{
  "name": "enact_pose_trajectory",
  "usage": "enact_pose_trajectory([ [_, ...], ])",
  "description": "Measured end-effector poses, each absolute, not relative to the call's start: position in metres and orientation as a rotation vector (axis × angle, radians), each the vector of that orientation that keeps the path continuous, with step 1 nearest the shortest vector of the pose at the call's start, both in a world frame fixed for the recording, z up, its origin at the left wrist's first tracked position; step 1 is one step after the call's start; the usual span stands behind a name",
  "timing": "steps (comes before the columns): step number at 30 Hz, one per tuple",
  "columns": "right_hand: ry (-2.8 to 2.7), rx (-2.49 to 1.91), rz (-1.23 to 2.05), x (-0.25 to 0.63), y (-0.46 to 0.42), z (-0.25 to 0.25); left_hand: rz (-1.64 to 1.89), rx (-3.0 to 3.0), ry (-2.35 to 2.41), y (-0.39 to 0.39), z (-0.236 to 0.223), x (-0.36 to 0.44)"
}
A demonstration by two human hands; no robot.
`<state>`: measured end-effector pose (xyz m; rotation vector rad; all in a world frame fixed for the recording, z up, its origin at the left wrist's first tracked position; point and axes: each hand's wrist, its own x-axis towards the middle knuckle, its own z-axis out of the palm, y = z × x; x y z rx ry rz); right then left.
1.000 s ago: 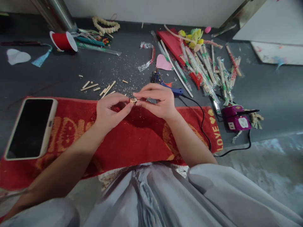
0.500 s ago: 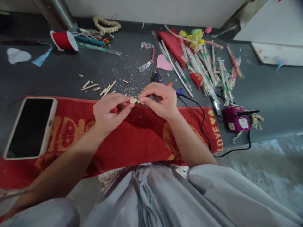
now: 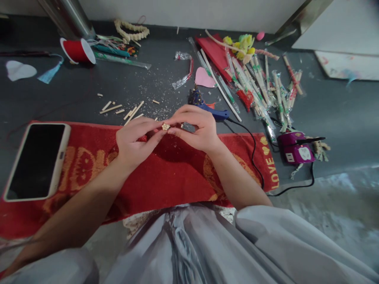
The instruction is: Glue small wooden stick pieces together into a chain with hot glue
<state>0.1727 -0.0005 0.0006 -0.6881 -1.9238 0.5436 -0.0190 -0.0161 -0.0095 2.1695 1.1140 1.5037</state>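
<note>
My left hand (image 3: 133,140) pinches a small cluster of short wooden stick pieces (image 3: 166,126), their pale round ends facing up, between thumb and fingers. My right hand (image 3: 195,127) closes its thumb and index finger on the right side of the same cluster, partly covering it. Both hands are above the upper edge of a red towel (image 3: 174,173). Just beyond my right hand lies a blue glue gun (image 3: 217,113). Cut wooden sticks (image 3: 111,109) lie on the dark table, left of and beyond my left hand.
A phone (image 3: 37,161) rests on the towel's left end. Wrapped chopsticks (image 3: 251,88) are heaped at the right, near a purple box (image 3: 296,149) with a black cord. A red ribbon spool (image 3: 76,51) and a ring of sticks (image 3: 128,33) stand farther back.
The right fingers have shifted left over the cluster, covering the pieces that showed at its right. More of the glue gun shows. The left hand has barely moved.
</note>
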Motion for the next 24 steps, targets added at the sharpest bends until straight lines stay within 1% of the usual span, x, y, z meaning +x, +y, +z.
enact_pose_trajectory([
  [7,-1.954,-0.732,0.528,0.173,0.0,-0.002,1.449,2.085,1.134,-0.018,-0.011,-0.019],
  [13,-1.942,-0.741,0.52,0.171,0.001,-0.003,1.416,2.152,1.216,-0.017,-0.011,-0.02],
  [16,-1.895,-0.709,0.531,0.169,0.001,-0.004,1.416,2.12,1.181,-0.018,-0.009,-0.019],
  [19,-1.878,-0.721,0.542,0.168,0.002,-0.006,1.395,1.909,1.105,-0.017,-0.012,-0.018],
  [24,-1.876,-0.755,0.475,0.167,0.001,-0.005,1.31,1.276,0.938,-0.008,-0.018,-0.016],
])
